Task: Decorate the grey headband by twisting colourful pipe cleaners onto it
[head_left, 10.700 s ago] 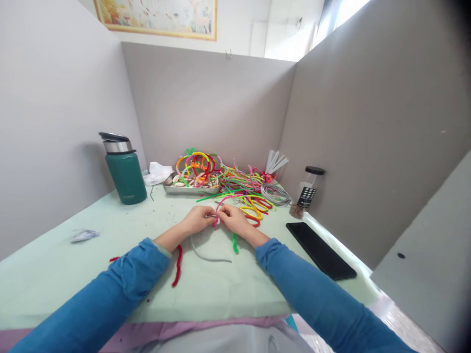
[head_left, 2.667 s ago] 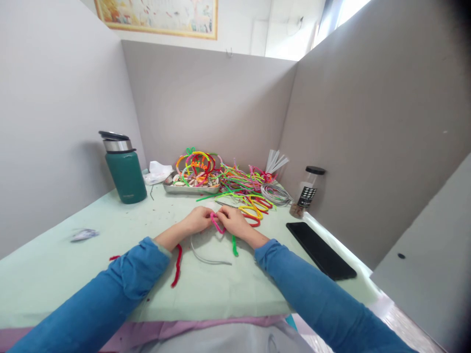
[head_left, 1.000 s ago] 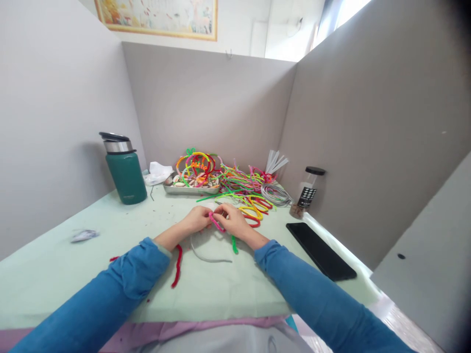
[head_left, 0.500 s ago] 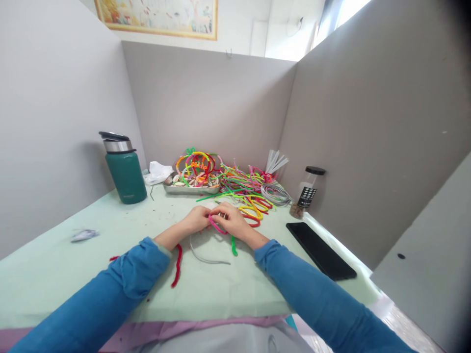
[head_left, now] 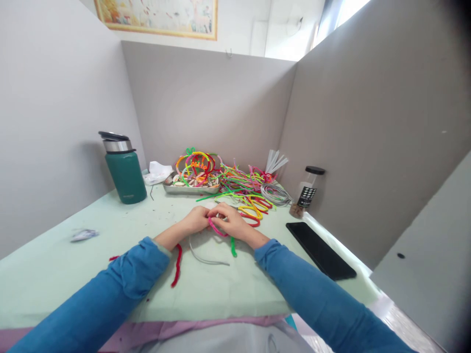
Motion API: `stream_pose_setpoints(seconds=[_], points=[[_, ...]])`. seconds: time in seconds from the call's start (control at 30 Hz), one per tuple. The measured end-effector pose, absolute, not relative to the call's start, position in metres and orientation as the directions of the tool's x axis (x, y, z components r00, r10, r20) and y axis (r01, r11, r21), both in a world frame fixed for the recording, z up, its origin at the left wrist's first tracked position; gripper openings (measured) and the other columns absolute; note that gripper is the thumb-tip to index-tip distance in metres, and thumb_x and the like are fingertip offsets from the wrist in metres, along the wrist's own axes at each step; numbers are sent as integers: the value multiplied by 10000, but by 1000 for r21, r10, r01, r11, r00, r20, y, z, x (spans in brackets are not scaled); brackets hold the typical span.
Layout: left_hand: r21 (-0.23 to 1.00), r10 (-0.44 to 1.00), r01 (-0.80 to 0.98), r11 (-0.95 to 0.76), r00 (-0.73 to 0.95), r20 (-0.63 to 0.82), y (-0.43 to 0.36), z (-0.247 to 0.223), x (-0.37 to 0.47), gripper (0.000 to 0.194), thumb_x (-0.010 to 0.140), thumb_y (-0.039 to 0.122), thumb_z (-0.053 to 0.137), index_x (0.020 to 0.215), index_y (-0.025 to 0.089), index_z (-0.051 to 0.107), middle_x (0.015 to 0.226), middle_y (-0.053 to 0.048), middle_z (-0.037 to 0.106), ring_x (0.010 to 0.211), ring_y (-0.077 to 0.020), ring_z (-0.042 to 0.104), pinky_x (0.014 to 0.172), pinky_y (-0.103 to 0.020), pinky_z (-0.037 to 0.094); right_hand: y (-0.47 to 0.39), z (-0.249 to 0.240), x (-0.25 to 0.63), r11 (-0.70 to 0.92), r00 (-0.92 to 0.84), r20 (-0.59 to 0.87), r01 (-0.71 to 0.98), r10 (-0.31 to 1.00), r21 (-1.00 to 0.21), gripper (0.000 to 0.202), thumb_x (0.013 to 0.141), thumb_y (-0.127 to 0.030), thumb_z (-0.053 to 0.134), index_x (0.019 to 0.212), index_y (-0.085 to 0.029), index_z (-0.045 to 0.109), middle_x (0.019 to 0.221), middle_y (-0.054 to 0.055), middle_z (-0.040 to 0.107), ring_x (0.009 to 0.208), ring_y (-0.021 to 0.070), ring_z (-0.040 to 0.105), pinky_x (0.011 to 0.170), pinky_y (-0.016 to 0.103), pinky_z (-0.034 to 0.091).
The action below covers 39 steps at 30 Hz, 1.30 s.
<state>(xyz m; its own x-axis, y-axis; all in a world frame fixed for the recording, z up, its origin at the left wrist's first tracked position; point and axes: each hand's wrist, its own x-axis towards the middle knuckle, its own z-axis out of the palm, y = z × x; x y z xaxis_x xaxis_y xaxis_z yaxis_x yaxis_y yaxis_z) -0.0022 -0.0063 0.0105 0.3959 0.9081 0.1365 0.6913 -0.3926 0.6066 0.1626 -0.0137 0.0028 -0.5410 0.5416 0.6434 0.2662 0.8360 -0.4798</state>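
Observation:
My left hand [head_left: 197, 219] and my right hand [head_left: 227, 220] meet over the middle of the table, fingertips together. Both are closed on a pink fuzzy stem [head_left: 218, 229], which curves down between them. A grey wire [head_left: 206, 260] comes out below my left hand and bends across the cloth. The tip of a green fuzzy stem [head_left: 233, 247] shows under my right hand. Near my left wrist lies a red fuzzy stem [head_left: 177, 267]. My fingers hide where the pink stem ends.
A metal tray [head_left: 191, 189] and a heap of coloured stems [head_left: 243, 179] lie at the back. A green bottle [head_left: 127, 176] stands left; a clear jar [head_left: 306, 193] and a black phone [head_left: 320, 250] are right. Grey partitions [head_left: 209, 98] enclose the table.
The fingers of my right hand have shifted very slightly at the pink stem. The grey wire's free end has moved a little. Otherwise things look the same.

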Motion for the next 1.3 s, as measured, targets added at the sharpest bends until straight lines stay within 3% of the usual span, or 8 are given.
stream_pose_setpoints(seconds=[0.47, 1.3], points=[[663, 912, 661, -351, 402, 81, -7, 8, -2, 197, 639, 295, 444, 622, 136, 560, 501, 12, 522, 420, -95, 436, 416, -195, 315, -12, -2, 160, 761, -471, 602, 325, 645, -561, 88, 757, -148, 496, 810, -177, 559, 790, 2, 526, 707, 114, 481, 641, 229, 371], [679, 903, 647, -347, 426, 55, -13, 15, -1, 383, 697, 466, 475, 736, 131, 656, 537, 13, 553, 438, -82, 404, 430, -188, 309, -5, -9, 162, 675, -359, 572, 413, 737, -611, 117, 811, -186, 412, 754, -181, 514, 689, -9, 521, 650, 123, 444, 579, 226, 325]])
